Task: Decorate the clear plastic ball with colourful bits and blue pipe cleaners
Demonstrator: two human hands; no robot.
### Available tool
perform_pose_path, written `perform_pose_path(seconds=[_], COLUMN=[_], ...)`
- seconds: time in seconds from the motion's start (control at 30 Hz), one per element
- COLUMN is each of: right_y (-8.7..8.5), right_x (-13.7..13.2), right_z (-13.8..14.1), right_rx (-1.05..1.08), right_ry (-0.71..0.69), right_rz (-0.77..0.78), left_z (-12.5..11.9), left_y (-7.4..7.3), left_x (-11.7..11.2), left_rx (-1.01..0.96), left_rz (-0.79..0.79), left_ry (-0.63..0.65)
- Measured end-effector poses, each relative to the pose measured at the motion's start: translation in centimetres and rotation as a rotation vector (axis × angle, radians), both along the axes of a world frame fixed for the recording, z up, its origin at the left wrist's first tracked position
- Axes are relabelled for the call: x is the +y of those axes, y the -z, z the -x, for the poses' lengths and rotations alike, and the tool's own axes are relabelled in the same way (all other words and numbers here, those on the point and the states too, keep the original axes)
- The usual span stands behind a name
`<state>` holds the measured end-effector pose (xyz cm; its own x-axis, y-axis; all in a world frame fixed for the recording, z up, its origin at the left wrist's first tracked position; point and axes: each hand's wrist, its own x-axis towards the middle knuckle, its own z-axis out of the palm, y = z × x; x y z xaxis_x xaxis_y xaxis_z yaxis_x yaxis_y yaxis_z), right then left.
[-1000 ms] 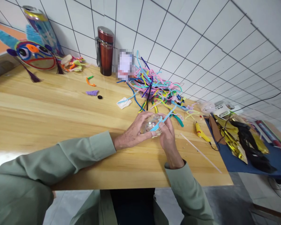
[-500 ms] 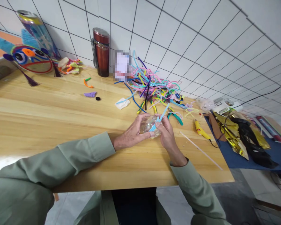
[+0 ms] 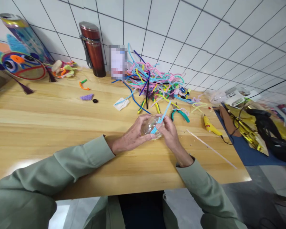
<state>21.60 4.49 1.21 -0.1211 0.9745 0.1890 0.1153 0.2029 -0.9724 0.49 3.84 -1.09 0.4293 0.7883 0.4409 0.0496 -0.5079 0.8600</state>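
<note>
Low over the front of the table, my left hand point(image 3: 133, 135) is wrapped round the left side of a clear, shiny rounded plastic piece point(image 3: 147, 128); its exact kind I cannot make out. My right hand point(image 3: 169, 133) pinches a light blue pipe cleaner point(image 3: 166, 109) against the right side of that piece, thumb on top. One end of the pipe cleaner sticks up past my fingers, and a folded part lies across the plastic. Behind my hands are pliers with teal handles point(image 3: 183, 115) and a tangled heap of coloured pipe cleaners point(image 3: 154, 78).
A yellow glue gun point(image 3: 211, 126) and a thin pale stick point(image 3: 212, 149) lie to the right. At the back left stand a red flask point(image 3: 95, 52), a can point(image 3: 23, 36) and a decorated face figure point(image 3: 23, 65). A purple coil point(image 3: 86, 97) and black disc point(image 3: 95, 100) lie left of centre.
The view has shifted a little, so the left-side things sit further left. Both hands keep nearly the same grip on the plastic piece and the blue pipe cleaner.
</note>
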Motion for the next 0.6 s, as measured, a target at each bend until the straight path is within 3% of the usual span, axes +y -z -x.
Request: perform_pose_path(seconds=[0.23, 0.47, 0.6], right_y=[-0.8, -1.5, -1.8], right_x=[-0.2, -0.5, -0.5], right_z=[-0.8, -0.6, -0.6], right_rx=[-0.076, -0.122, -0.123], right_ry=[-0.055, -0.079, -0.081], right_rz=[-0.020, -0.106, -0.105], left_z=[0.2, -0.1, -0.2], left_y=[-0.5, -1.1, -1.4], left_x=[-0.4, -1.0, -0.7], left_rx=[0.049, -0.037, -0.079], left_rz=[0.015, 0.244, 0.299], left_ry=[0.000, 0.068, 0.094])
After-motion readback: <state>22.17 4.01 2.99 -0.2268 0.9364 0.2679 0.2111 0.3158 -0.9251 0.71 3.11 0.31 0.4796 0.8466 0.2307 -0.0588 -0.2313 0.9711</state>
